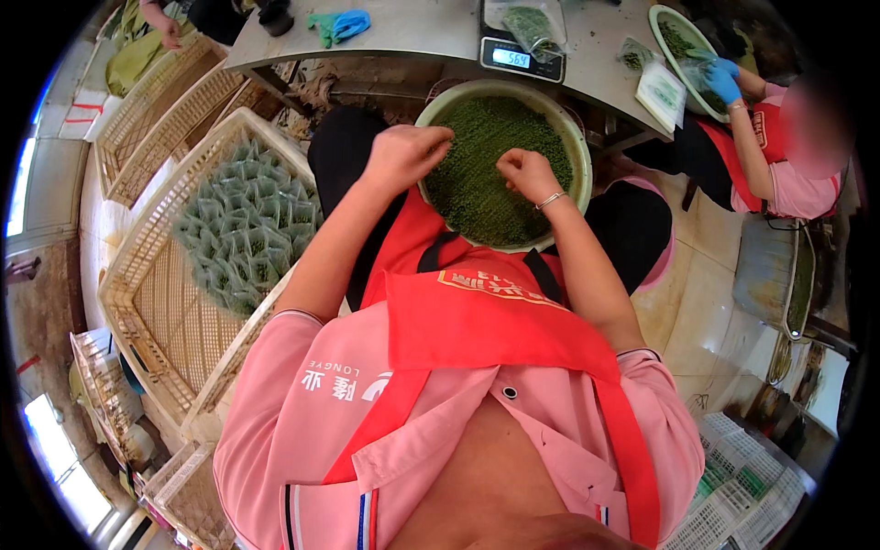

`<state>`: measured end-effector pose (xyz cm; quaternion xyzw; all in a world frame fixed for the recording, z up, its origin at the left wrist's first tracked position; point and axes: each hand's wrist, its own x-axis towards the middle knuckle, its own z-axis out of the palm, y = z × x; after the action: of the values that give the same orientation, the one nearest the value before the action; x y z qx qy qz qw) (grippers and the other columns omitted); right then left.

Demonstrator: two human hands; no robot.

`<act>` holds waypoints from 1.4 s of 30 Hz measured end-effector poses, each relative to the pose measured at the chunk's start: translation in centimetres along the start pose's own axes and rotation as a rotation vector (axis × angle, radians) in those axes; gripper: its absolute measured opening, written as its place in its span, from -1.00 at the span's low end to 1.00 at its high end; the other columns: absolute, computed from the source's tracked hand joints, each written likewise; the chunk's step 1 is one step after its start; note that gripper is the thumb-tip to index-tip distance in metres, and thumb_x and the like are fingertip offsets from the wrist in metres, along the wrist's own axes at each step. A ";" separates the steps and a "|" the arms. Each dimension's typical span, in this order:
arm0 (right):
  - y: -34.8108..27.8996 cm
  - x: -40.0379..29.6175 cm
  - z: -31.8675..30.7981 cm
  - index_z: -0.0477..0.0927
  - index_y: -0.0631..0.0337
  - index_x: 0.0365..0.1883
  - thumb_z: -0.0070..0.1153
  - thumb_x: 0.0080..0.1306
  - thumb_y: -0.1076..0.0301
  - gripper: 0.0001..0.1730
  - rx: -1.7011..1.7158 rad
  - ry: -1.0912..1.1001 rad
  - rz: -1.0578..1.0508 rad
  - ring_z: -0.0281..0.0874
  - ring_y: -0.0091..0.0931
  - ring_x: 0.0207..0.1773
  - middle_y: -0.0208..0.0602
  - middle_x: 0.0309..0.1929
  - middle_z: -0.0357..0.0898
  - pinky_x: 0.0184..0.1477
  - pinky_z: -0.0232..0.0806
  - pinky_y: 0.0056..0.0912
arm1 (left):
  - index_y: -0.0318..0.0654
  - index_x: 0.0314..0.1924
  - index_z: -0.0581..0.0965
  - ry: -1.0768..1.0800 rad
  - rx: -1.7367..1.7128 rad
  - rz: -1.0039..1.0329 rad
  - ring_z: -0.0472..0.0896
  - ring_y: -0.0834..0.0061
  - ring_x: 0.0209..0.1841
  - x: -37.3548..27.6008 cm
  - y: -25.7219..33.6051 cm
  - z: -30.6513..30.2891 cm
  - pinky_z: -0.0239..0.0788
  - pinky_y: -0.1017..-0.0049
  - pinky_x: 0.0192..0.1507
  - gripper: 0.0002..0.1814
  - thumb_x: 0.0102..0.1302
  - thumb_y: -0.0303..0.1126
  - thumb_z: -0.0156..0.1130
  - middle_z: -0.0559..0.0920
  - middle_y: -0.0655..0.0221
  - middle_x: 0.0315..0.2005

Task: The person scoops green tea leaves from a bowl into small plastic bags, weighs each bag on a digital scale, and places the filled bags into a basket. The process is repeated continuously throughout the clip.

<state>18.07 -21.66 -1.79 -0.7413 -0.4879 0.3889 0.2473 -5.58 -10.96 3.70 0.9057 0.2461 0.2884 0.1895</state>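
A round pale green basin (584,180) sits between my knees and holds a mass of small green berries (481,189) that look like green peppercorns. My left hand (407,157) is over the basin's left rim, fingers bent in toward the berries. Further right, above the middle of the heap, my right hand (531,177) has its thumb and fingertips drawn together and wears a bracelet (551,200) at the wrist. Whether either hand pinches a berry is too small to make out. Beyond the basin, a digital scale (489,67) carries a clear bag of green berries (529,29).
A metal table (426,38) spans the far side, with blue and green gloves (340,26) on it. At left, a plastic crate (148,265) holds many filled clear bags (251,223). A blue-gloved co-worker (770,148) works at another basin (656,17) on the right.
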 end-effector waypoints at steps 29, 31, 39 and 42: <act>-4.2 1.4 -2.6 0.48 0.25 -0.32 0.10 0.24 0.50 -0.93 0.947 0.035 -0.120 0.51 -0.63 -0.54 -0.42 -0.53 0.51 -0.48 0.42 -0.56 | -0.38 0.09 0.40 -0.261 -1.146 -0.611 0.58 0.61 -0.39 3.1 -0.5 8.8 0.47 0.58 -0.29 -0.68 0.37 -0.46 0.10 0.63 0.29 -0.19; -3.4 1.4 -2.7 0.47 0.23 -0.29 0.08 0.27 0.47 -0.93 0.904 0.026 -0.095 0.53 -0.61 -0.49 -0.41 -0.47 0.52 -0.42 0.45 -0.55 | -0.41 0.01 0.44 -0.285 -1.136 -0.582 0.58 0.59 -0.44 3.0 -0.4 8.2 0.45 0.58 -0.34 -0.72 0.41 -0.38 0.07 0.65 0.31 -0.29; -2.6 1.2 -1.4 0.50 0.29 -0.21 0.16 0.23 0.51 -0.83 0.845 0.029 -0.055 0.57 -0.58 -0.41 -0.38 -0.39 0.53 -0.37 0.50 -0.53 | -0.32 -0.23 0.49 -0.328 -0.733 -0.432 0.64 0.54 -0.48 2.4 0.8 6.9 0.46 0.51 -0.39 -0.75 0.42 -0.27 -0.02 0.66 0.32 -0.48; -2.2 0.7 -2.1 0.51 0.28 -0.26 0.16 0.23 0.52 -0.87 0.932 0.130 0.010 0.57 -0.57 -0.42 -0.37 -0.41 0.55 -0.39 0.49 -0.53 | -0.30 -0.26 0.49 -0.192 -0.911 -0.527 0.65 0.52 -0.48 2.1 -0.4 7.7 0.47 0.50 -0.38 -0.75 0.42 -0.26 -0.02 0.67 0.33 -0.49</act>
<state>18.75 -20.11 0.79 -0.5763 -0.2412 0.5206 0.5820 0.52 -11.04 -1.42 0.6615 0.2964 0.2243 0.6513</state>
